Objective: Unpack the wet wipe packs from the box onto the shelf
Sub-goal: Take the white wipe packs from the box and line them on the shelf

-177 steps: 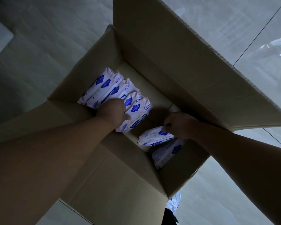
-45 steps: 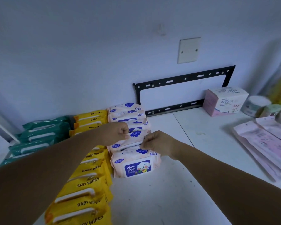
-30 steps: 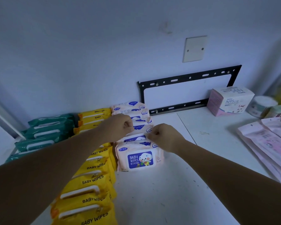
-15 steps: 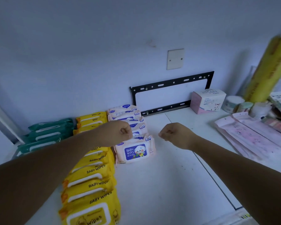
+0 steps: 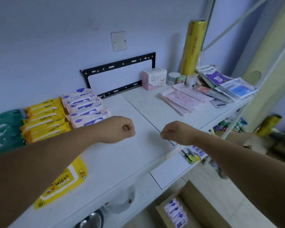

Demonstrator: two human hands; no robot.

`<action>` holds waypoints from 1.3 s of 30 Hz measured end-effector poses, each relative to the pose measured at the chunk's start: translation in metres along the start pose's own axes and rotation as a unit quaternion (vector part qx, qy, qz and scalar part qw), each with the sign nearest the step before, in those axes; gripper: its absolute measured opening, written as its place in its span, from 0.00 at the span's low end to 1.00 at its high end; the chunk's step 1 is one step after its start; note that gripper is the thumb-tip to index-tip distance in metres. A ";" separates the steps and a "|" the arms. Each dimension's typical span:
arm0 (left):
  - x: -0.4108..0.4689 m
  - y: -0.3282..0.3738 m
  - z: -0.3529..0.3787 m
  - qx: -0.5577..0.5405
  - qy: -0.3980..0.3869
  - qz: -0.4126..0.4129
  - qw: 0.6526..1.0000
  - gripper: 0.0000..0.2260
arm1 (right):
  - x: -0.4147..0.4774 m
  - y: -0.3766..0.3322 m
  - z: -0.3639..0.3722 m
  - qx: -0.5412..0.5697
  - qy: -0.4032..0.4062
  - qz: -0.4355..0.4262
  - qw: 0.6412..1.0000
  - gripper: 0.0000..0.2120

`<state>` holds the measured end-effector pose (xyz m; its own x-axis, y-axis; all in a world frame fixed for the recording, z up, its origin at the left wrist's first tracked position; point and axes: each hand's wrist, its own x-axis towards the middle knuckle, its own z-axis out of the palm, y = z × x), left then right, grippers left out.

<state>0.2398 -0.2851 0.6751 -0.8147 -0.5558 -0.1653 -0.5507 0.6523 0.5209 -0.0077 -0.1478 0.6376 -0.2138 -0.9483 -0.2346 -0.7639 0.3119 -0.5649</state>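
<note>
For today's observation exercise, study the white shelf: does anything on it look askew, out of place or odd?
One yellow wipes pack lies at the white shelf front edge, tilted, apart from the upright row of yellow packs. The pink-and-white packs stand in a neat row. Both hands, left and right, are closed and hold nothing.

wipe packs (image 5: 84,107) on shelf (image 5: 122,158) left | box (image 5: 186,209) below, right

pink wipe packs (image 5: 84,106) rowed on shelf (image 5: 122,155); more in box (image 5: 196,209).
</note>
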 end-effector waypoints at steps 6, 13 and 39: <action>0.018 0.055 0.048 0.030 -0.065 0.045 0.996 0.03 | -0.051 0.066 -0.007 -0.024 -0.019 0.064 0.997 0.06; 0.059 0.129 0.132 0.018 -0.127 0.051 0.990 0.04 | -0.110 0.167 -0.002 -0.001 -0.064 0.109 0.992 0.10; 0.157 0.034 0.538 -0.046 -0.324 -0.121 0.937 0.04 | -0.128 0.491 0.244 0.078 -0.219 0.245 0.941 0.17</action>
<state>-0.0043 -0.0730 0.2162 -0.6242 -0.2319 -0.7461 -0.7392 0.4844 0.4679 -0.2070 0.1405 0.1974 -0.2192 -0.5839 -0.7817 -0.5335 0.7425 -0.4050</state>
